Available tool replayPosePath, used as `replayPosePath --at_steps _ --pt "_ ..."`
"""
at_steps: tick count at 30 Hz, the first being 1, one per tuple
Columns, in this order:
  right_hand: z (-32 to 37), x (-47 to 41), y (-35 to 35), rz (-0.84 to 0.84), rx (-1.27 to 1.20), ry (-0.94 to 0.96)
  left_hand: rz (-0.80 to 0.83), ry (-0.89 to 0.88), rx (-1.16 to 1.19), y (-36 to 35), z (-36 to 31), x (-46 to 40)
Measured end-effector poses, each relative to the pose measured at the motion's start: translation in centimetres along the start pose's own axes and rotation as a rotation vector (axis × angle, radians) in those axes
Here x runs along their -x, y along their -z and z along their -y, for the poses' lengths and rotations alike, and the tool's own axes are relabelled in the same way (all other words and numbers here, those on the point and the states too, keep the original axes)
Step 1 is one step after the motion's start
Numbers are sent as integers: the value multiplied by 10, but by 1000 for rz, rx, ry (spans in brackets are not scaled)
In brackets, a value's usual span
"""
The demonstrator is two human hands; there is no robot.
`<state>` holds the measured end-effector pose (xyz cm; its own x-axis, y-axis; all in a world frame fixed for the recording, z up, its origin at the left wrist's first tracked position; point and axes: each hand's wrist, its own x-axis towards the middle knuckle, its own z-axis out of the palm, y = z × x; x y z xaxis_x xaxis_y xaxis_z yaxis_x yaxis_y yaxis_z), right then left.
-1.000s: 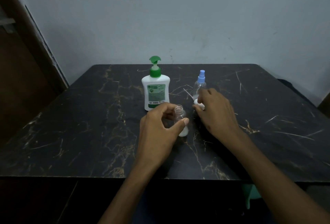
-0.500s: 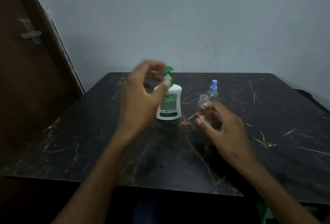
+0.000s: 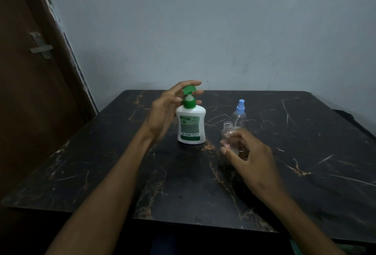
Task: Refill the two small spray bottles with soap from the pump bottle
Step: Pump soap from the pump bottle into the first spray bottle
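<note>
The uncapped clear plastic spray bottle (image 3: 229, 136) is pinched by the right hand (image 3: 247, 153) beside the white green-topped pump bottle (image 3: 190, 124) on the black marble table (image 3: 305, 153), ready for filling; the left hand (image 3: 168, 108) is spread behind the pump.

pump bottle (image 3: 190, 125) on table (image 3: 305, 153), two spray bottles (image 3: 231, 136) right of it

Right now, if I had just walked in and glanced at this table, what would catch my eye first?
Most likely the white pump bottle with its bright green pump, standing mid-table on the dark marbled table, with the left hand reaching around its top. Just right of it, the right hand holds a small clear bottle with no cap on. Behind that stands a second small bottle with a blue spray top.
</note>
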<state>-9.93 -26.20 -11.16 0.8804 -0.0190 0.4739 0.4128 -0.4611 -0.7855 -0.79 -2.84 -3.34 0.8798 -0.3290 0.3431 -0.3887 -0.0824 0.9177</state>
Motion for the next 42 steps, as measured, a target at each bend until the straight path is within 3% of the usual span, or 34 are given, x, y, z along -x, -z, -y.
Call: replayPosePath --at_steps 4,11,19,25,30,36,39,42 --pt "-1 1 0 -8 13 3 -163 -9 66 -16 10 -2" --pt "1 -1 -1 0 30 12 -229 -86 107 -24 14 -8" --pt "-7 2 42 -67 181 -72 -443 -109 15 -33 18 -18" --pt "-13 19 65 58 180 -51 -648 -145 -36 -47 25 -21" --pt "-7 34 75 179 295 54 -710 -184 6 -48 25 -21" --pt "2 60 79 239 230 60 -734 -186 22 -50 25 -17" --pt "4 86 73 102 210 211 -720 -182 -2 -49 26 -15" --pt "-6 110 42 88 569 503 -692 -177 -38 -48 26 -16"
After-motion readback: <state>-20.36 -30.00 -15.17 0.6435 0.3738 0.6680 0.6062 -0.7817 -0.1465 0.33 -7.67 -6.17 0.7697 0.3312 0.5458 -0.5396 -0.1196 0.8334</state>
